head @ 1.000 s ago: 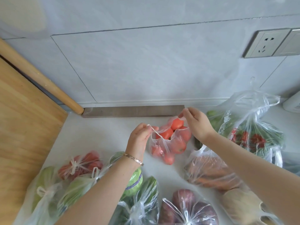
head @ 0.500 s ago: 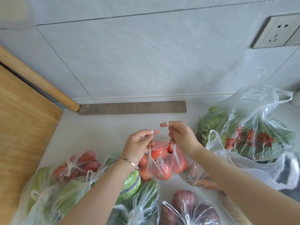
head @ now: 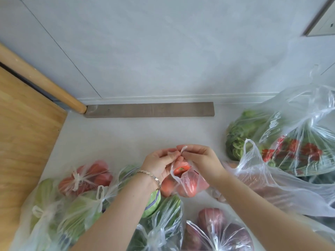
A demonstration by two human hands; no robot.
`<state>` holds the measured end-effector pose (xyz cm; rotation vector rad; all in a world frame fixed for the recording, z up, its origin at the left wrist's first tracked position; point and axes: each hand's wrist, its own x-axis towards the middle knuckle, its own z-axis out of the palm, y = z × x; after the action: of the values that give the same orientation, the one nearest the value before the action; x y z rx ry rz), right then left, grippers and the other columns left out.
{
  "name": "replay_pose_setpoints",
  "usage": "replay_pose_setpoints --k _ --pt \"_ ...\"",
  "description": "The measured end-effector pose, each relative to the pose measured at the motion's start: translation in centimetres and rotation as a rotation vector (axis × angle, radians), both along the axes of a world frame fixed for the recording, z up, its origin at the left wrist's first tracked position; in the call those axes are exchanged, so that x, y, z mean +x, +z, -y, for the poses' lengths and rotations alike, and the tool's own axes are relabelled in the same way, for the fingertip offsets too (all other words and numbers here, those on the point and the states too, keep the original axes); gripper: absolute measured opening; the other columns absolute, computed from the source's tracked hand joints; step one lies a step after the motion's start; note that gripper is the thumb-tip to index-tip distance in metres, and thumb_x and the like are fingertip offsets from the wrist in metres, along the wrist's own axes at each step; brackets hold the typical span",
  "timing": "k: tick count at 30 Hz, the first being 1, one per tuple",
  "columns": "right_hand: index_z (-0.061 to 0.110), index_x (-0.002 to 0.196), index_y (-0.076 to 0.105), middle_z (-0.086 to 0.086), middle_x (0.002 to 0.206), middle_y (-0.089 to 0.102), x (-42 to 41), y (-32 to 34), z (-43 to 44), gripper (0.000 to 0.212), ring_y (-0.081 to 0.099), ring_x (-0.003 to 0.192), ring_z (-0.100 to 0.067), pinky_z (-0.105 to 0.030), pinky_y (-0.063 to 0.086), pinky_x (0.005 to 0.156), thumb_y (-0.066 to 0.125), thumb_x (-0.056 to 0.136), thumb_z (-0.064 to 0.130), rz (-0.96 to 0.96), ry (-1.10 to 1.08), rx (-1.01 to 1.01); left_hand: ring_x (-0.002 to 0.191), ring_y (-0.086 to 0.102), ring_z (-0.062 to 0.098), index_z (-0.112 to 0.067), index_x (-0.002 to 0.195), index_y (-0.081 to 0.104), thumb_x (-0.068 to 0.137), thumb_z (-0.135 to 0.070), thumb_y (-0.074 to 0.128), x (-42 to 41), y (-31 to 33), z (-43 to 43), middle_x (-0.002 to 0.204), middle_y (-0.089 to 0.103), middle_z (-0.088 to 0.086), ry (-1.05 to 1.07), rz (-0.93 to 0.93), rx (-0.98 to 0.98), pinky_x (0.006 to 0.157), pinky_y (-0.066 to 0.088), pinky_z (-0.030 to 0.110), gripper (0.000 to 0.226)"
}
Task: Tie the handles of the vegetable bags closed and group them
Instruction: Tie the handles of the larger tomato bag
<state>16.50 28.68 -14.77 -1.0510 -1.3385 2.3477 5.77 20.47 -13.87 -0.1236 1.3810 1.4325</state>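
Observation:
A clear plastic bag of tomatoes [head: 188,185] sits on the white counter in front of me. My left hand [head: 159,164] pinches one of its thin handles. My right hand [head: 201,159] pinches the other handle [head: 182,149], and the two hands meet just above the bag's open mouth. A tomato shows through the opening. To the left lie tied bags: a second tomato bag [head: 87,177] and green vegetable bags [head: 72,212]. A tied bag of purple onions [head: 217,232] and a tied green bag [head: 159,227] lie near me.
An open bag [head: 268,183] with orange-brown produce lies right of my hands. Behind it stands a large bag of leafy greens [head: 282,134] with red print. A wooden board [head: 27,127] and rolling pin [head: 41,78] lie at the left, a grey strip [head: 148,109] at the wall.
My hands have drawn together from holding the handles apart and now touch over the bag's mouth. The tomato bag has come closer to me, beside the tied bags.

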Motion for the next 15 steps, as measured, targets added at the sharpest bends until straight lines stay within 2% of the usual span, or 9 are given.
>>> replay_pose_setpoints --k 3,6,7,8,9,11,13,15 --pt "0.007 0.082 0.070 -0.005 0.065 0.071 0.4 -0.3 0.0 0.017 0.068 0.062 -0.014 -0.021 0.054 0.062 0.061 0.079 -0.007 0.033 -0.011 0.065 0.046 0.065 0.014 0.002 0.075 0.062 0.078 0.009 0.060 0.2 -0.2 0.2 0.052 0.067 0.007 -0.018 -0.075 -0.030 0.048 0.055 0.021 0.008" --pt "0.002 0.082 0.070 -0.011 0.062 0.070 0.3 -0.6 0.2 0.006 0.067 0.061 -0.025 -0.033 0.057 0.068 0.064 0.080 -0.001 0.097 -0.054 0.133 0.049 0.065 0.015 -0.004 0.069 0.065 0.071 -0.002 0.073 0.3 -0.5 0.5 0.054 0.068 0.003 -0.121 -0.331 -0.131 0.050 0.055 0.022 0.008" --pt "0.003 0.079 0.070 -0.009 0.059 0.069 0.3 -0.7 0.2 0.006 0.065 0.058 -0.024 -0.031 0.057 0.064 0.065 0.081 0.002 0.123 -0.086 0.152 0.047 0.065 0.014 -0.005 0.068 0.064 0.071 -0.005 0.074 0.3 -0.8 0.6 0.050 0.067 0.000 -0.151 -0.406 -0.148 0.047 0.054 0.021 0.011" --pt "0.006 0.075 0.070 -0.003 0.053 0.067 0.3 -0.6 0.3 0.008 0.062 0.050 -0.016 -0.023 0.054 0.053 0.065 0.081 0.005 0.164 -0.123 0.179 0.045 0.064 0.013 -0.004 0.068 0.062 0.072 -0.006 0.074 0.4 -0.7 0.7 0.047 0.066 -0.001 -0.160 -0.439 -0.147 0.046 0.054 0.021 0.013" --pt "0.009 0.073 0.069 0.003 0.047 0.064 0.3 -0.6 0.2 0.010 0.057 0.041 -0.008 -0.017 0.047 0.042 0.064 0.082 0.008 0.207 -0.158 0.204 0.046 0.064 0.014 -0.004 0.068 0.060 0.074 -0.009 0.073 0.4 -0.7 0.8 0.047 0.066 -0.002 -0.166 -0.453 -0.125 0.049 0.055 0.024 0.014" --pt "0.010 0.074 0.067 0.004 0.046 0.060 0.3 -0.7 0.0 0.011 0.049 0.033 -0.004 -0.015 0.039 0.035 0.064 0.084 0.011 0.253 -0.230 0.203 0.051 0.061 0.006 -0.012 0.063 0.058 0.080 -0.019 0.067 0.5 -0.8 1.1 0.048 0.063 -0.010 -0.228 -0.564 -0.100 0.059 0.052 0.023 0.020" --pt "0.010 0.074 0.066 0.000 0.054 0.059 -0.1 -1.1 -0.2 0.012 0.049 0.038 -0.007 -0.017 0.041 0.040 0.064 0.085 0.013 0.322 -0.255 0.239 0.050 0.055 -0.005 -0.019 0.061 0.054 0.085 -0.024 0.061 1.0 -0.3 1.3 0.047 0.059 -0.015 -0.307 -0.660 -0.070 0.057 0.044 0.010 0.026" --pt "0.011 0.077 0.068 0.002 0.061 0.060 -0.6 -1.7 -0.2 0.008 0.052 0.050 -0.009 -0.021 0.044 0.052 0.067 0.083 0.017 0.425 -0.186 0.378 0.054 0.056 0.001 -0.019 0.063 0.049 0.084 -0.017 0.063 1.7 -0.2 1.5 0.054 0.057 -0.011 -0.349 -0.673 -0.011 0.060 0.043 0.012 0.025"
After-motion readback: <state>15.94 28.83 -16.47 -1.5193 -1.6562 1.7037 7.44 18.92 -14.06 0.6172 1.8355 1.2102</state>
